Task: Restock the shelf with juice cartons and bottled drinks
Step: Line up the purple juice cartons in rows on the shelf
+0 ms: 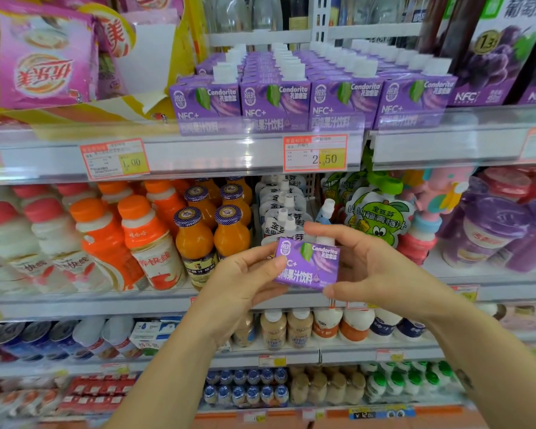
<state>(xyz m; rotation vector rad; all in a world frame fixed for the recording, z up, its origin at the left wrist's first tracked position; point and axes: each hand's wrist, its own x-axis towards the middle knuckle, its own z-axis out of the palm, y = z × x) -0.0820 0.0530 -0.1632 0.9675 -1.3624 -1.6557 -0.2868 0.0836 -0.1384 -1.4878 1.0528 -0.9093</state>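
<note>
Four purple cartons (274, 100) stand across the front of the upper shelf (214, 153), each heading a row too deep to count, and one more carton (308, 264) is held in two hands, the left hand (245, 280) and the right hand (365, 267). Below, six purple-capped bottles (194, 239) show in two files of three, beside two orange-capped bottles (146, 233) and two red-capped bottles (48, 230) in the front line. Two price tags read clearly: the 1.00 tag (115, 159) and the 2.50 tag (315, 153).

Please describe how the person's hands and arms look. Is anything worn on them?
Left hand and right hand are bare: no gloves, rings or watch visible. No sleeves show on either forearm. The right forearm carries a small dark mark, perhaps a tattoo.
</note>
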